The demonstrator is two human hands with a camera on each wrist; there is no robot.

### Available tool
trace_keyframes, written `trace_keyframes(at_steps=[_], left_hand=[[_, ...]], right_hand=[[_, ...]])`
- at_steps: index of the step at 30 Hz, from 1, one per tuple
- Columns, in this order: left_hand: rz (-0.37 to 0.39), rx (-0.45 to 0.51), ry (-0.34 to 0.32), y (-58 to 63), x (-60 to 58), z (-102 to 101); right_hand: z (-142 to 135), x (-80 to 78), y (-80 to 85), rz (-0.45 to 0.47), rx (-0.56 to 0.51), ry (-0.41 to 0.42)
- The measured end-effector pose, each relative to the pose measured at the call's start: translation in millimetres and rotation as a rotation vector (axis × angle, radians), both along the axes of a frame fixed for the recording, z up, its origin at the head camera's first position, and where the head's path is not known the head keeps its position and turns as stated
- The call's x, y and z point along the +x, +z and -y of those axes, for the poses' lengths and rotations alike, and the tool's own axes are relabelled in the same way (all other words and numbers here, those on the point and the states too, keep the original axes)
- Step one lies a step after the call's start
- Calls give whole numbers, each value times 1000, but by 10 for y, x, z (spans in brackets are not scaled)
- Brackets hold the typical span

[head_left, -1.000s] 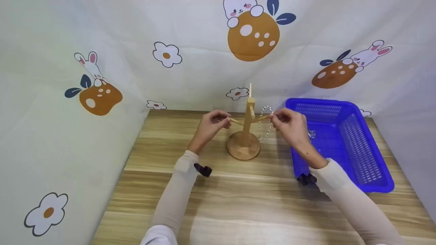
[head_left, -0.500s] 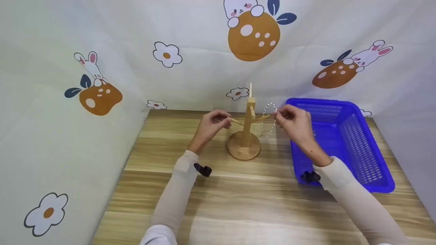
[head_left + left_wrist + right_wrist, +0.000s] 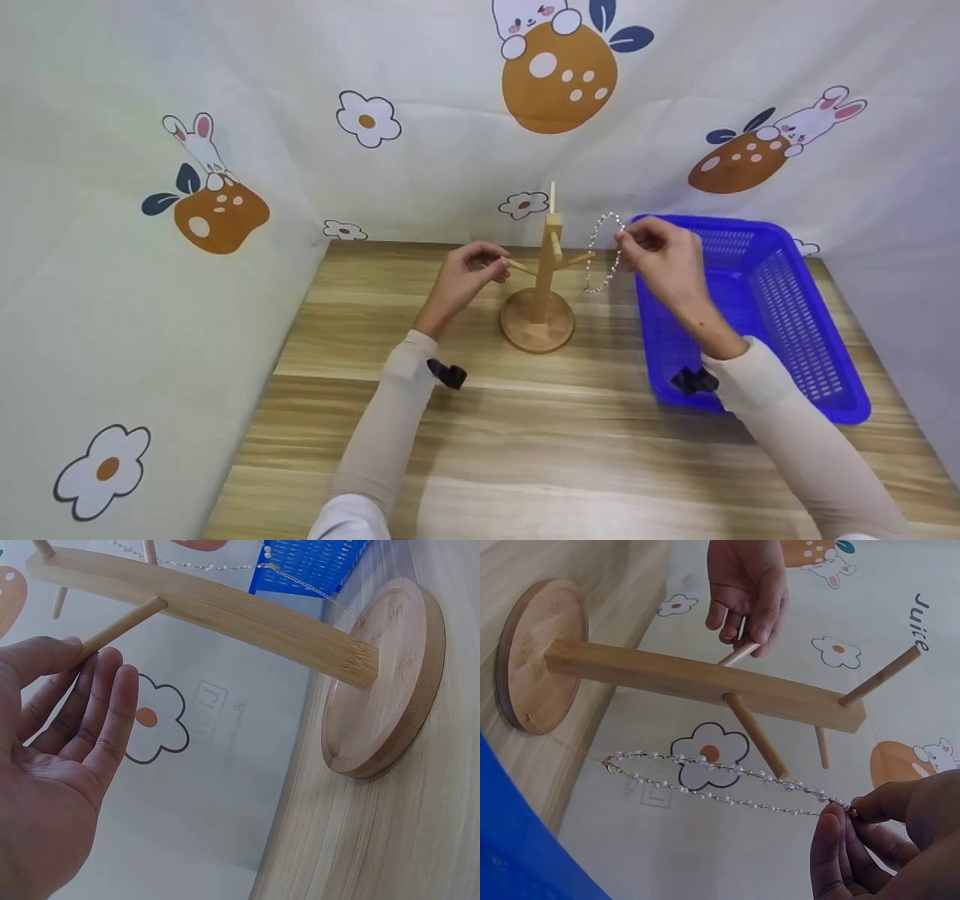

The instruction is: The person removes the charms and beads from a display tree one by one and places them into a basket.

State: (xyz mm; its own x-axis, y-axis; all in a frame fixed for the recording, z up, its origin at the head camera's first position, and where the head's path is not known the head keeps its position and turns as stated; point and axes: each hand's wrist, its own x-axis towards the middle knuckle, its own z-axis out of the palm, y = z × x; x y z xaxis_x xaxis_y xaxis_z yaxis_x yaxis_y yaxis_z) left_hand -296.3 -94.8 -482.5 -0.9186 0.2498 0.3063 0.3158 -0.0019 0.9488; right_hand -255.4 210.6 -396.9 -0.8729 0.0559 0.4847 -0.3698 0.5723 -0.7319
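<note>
A bracelet [image 3: 590,274] of small white beads hangs as a long loop from my right hand [image 3: 664,255], pinched between thumb and fingertips. In the right wrist view, the bracelet's clasp and thin tail chain dangle at the far end. Close to the loop is the tip of the right peg [image 3: 759,739] on a wooden stand [image 3: 546,262]; whether the tip lies inside the loop I cannot tell. My left hand [image 3: 469,277] holds the end of the stand's left peg [image 3: 124,626] between thumb and fingers. The stand is upright on its round base [image 3: 537,330].
A blue plastic basket [image 3: 821,322] stands on the right, partly under my right forearm. Wood-grain table [image 3: 525,450] lies in front of the stand. A pale printed cloth [image 3: 435,180] rises behind and at both sides.
My right hand has moved right and slightly up, drawing the bracelet outward along the right peg to its tip. My left hand and the stand stay in place.
</note>
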Motion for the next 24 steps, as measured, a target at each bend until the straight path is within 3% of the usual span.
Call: trace_keyframes(at_steps=[24], left_hand=[[6,6,1,6,9,-9]], right_hand=[[-239,38,361,-47,-46,-48]])
